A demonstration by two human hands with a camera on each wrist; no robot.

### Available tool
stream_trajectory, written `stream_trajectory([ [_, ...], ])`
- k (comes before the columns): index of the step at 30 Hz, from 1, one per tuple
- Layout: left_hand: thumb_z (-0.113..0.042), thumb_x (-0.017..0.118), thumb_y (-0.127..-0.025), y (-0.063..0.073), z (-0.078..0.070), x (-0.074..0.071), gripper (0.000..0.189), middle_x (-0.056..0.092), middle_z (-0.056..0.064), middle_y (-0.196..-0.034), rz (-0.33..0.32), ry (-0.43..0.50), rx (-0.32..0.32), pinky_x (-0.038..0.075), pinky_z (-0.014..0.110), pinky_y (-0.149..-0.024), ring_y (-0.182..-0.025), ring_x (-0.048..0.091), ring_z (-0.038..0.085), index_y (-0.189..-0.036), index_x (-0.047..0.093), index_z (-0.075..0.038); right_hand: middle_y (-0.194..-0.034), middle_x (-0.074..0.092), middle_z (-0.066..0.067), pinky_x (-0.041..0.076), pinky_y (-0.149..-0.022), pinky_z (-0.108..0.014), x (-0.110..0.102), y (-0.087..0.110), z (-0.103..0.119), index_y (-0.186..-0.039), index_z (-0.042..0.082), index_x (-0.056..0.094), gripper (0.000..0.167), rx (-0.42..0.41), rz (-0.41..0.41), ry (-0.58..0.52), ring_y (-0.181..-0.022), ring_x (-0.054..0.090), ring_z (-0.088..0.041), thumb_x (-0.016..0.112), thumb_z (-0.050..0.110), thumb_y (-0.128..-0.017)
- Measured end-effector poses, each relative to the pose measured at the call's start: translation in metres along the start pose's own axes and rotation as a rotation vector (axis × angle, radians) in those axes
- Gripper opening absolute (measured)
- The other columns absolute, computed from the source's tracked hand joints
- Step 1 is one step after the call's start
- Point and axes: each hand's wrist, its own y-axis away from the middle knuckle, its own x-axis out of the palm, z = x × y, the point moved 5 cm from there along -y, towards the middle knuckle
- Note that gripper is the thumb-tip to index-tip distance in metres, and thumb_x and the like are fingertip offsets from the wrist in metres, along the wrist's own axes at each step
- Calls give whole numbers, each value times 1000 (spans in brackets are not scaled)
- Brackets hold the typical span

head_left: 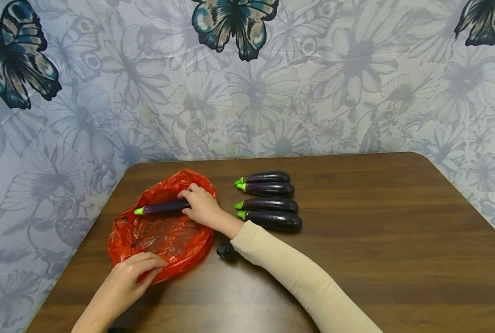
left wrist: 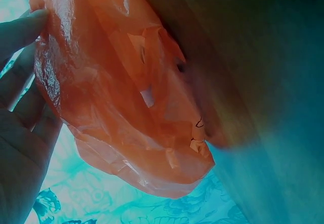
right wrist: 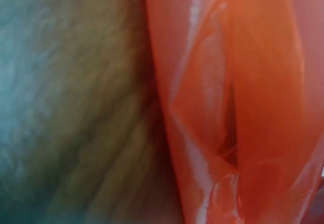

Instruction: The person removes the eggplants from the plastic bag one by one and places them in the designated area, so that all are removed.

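Note:
A red plastic bag (head_left: 120, 243) lies opened out on the left of the table, its rim rolled into a ring. My right hand (head_left: 203, 208) reaches over the bag and grips the blunt end of a dark purple eggplant (head_left: 162, 207), whose green stem end points left. At the bag's near edge, my left hand (head_left: 132, 277) pinches the rim. The left wrist view shows the thumb on one side of the red plastic (left wrist: 116, 92) and the fingers on the other. Red plastic (right wrist: 263, 82) fills much of the right wrist view, where the eggplant is hidden.
Several eggplants (head_left: 270, 204) lie in a column right of the bag, green ends to the left. A small black object (head_left: 226, 251) shows beside the right sleeve (head_left: 289, 273), partly covered. The wooden table (head_left: 376, 208) meets a flower-patterned wall (head_left: 281, 106) at the back.

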Motion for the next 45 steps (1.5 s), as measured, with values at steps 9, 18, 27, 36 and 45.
stream_trajectory([
  [9, -42, 41, -97, 2, 1, 1, 42, 64, -8, -88, -8, 0, 1, 45, 11, -77, -77, 62, 12, -88, 71, -14, -117, 54, -1, 43, -86, -28, 10, 3, -4, -127, 17, 57, 43, 18, 61, 70, -104, 53, -16, 69, 24, -87],
  [18, -41, 41, -97, 1, 2, 1, 41, 64, -9, -89, 11, 10, -1, 45, 11, -75, -77, 62, 11, -89, 71, -15, -115, 56, -3, 43, -88, -26, 4, 5, -2, -124, 13, 59, 39, -24, 28, 20, -103, 54, -16, 69, 22, -87],
  [27, -42, 41, -97, 1, 1, 0, 42, 64, -9, -88, 5, -7, -1, 45, 11, -76, -77, 62, 11, -88, 71, -15, -116, 54, -5, 45, -86, -22, -7, 13, 1, -126, 12, 58, 41, -26, 4, -52, -101, 55, -14, 69, 21, -88],
  [36, -41, 41, -97, 0, 0, 0, 41, 64, -9, -88, -4, -9, 2, 45, 12, -75, -77, 62, 11, -88, 71, -15, -114, 53, -4, 44, -83, -21, -21, 27, -1, -128, 12, 56, 42, -60, -23, -76, -98, 53, -13, 67, 22, -89],
  [45, -42, 40, -98, 0, -1, 0, 42, 64, -9, -89, 8, -4, -5, 45, 11, -76, -77, 62, 11, -89, 71, -15, -112, 54, -3, 46, -79, -24, -33, 42, -7, -126, 13, 57, 41, -76, -55, -111, -93, 56, -13, 69, 21, -88],
])
